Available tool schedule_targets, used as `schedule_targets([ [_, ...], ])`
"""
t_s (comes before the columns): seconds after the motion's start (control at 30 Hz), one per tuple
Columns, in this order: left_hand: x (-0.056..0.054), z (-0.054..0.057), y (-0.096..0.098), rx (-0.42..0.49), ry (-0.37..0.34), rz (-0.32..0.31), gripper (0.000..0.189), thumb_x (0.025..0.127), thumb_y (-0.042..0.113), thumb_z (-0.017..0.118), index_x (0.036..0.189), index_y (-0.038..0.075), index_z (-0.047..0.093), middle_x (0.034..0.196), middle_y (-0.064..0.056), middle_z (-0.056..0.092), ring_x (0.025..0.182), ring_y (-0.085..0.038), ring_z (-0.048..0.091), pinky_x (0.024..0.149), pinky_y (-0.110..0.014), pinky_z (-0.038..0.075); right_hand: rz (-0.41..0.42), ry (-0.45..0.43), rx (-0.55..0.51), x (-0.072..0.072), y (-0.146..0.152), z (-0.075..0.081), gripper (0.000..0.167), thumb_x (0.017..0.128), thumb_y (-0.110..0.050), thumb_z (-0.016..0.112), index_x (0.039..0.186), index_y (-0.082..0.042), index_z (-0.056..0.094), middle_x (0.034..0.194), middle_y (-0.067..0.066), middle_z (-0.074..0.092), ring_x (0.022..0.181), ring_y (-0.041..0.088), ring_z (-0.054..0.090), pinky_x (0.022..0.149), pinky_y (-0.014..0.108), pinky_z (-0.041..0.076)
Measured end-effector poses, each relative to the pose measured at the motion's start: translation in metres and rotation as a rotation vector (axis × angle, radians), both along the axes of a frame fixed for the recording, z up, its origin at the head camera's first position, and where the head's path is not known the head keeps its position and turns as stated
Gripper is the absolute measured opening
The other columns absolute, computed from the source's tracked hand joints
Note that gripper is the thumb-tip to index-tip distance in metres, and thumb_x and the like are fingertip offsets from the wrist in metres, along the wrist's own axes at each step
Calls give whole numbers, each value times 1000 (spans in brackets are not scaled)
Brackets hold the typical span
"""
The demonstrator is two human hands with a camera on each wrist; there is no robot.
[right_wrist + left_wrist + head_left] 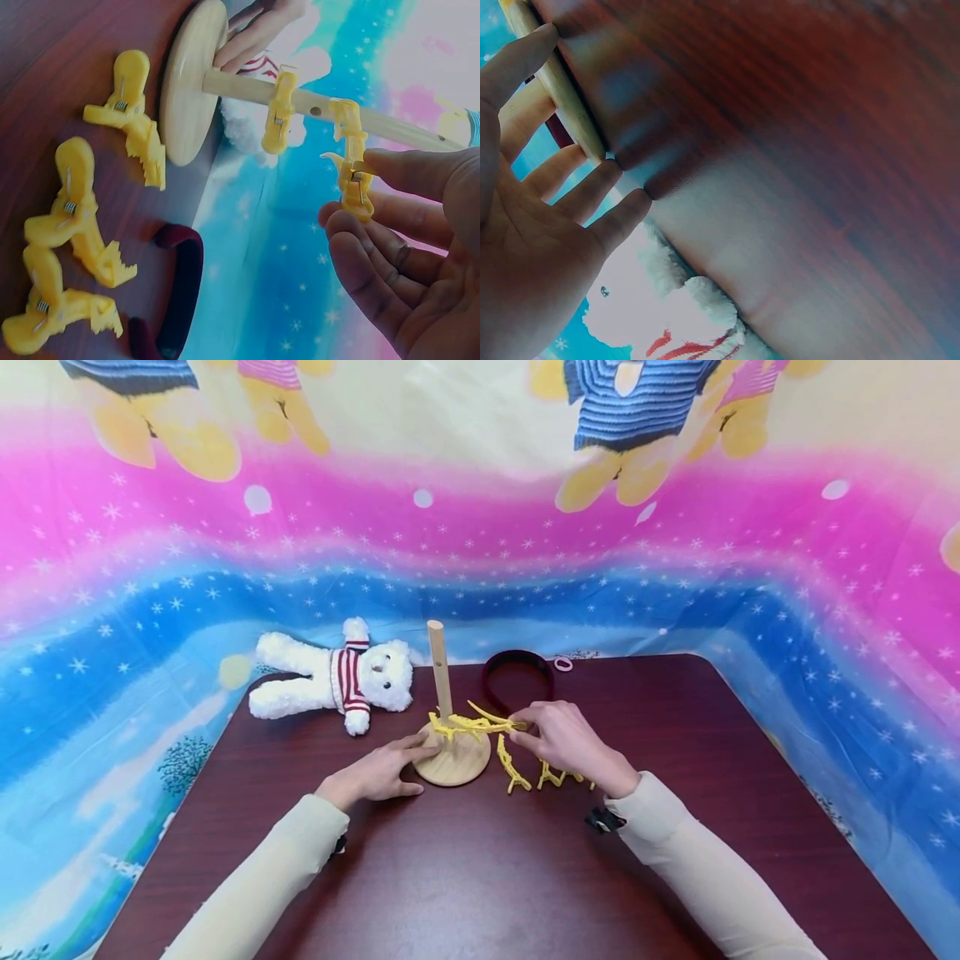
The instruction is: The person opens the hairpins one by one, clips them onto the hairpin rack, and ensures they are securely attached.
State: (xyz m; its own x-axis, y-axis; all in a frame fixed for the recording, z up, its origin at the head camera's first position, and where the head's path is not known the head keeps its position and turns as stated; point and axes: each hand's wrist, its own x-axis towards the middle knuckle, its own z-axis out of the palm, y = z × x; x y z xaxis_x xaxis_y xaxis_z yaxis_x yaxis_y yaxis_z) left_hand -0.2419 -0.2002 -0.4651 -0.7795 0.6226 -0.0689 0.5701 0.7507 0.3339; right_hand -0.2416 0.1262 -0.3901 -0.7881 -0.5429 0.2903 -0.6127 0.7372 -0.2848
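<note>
Pinching yellow clip [353, 146]: right hand [566, 739]; left hand [378, 771] outspread against wooden base [453, 768]; brown table [480, 877], snowflake-patterned backdrop [480, 535].

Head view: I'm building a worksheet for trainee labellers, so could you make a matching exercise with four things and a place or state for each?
Things
1. white teddy bear
2. dark red headband
3. left hand
4. right hand

Places or states
A. pinching a yellow clip
B. wearing red and white stripes
C. at the round wooden base
D. next to the pink ring

Pairs: 1-B, 2-D, 3-C, 4-A
</note>
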Motion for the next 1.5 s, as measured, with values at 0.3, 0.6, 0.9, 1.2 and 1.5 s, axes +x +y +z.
schedule_targets([
  [0.3,0,-2,0,0,1,3,70,89,28,75,152,18,45,162,-21,30,143,-43,39,112,-54,40,30,11,-14,-7,-19,-3,20,92,-26,72,107,-15,79,86,-3,72,66,10,58,60,26,45],
  [0.6,-1,-3,-1,-6,-6,5,70,90,29,75,152,20,45,163,-20,29,143,-43,39,111,-55,40,28,-1,-27,-13,-35,-5,19,92,-25,72,107,-16,79,88,-2,73,71,10,62,64,26,48],
  [0.9,-3,-4,-2,-22,-21,14,71,90,31,74,153,22,43,165,-17,25,144,-43,38,111,-55,41,33,-19,-50,-16,-47,-8,22,93,-25,71,111,-13,78,93,1,76,74,11,65,67,29,51],
  [1.2,-3,-3,-1,-11,-9,-1,70,90,28,75,153,19,44,163,-20,27,143,-43,39,111,-54,41,47,-13,-75,-19,-52,-11,25,92,-24,72,113,-11,77,97,6,77,77,16,70,68,32,54],
  [1.5,-3,-1,-1,-12,-21,3,70,90,28,74,153,19,44,162,-22,29,143,-43,39,111,-54,41,28,-27,-76,-22,-53,-10,26,91,-25,73,112,-10,77,98,8,76,77,13,70,68,30,55],
])
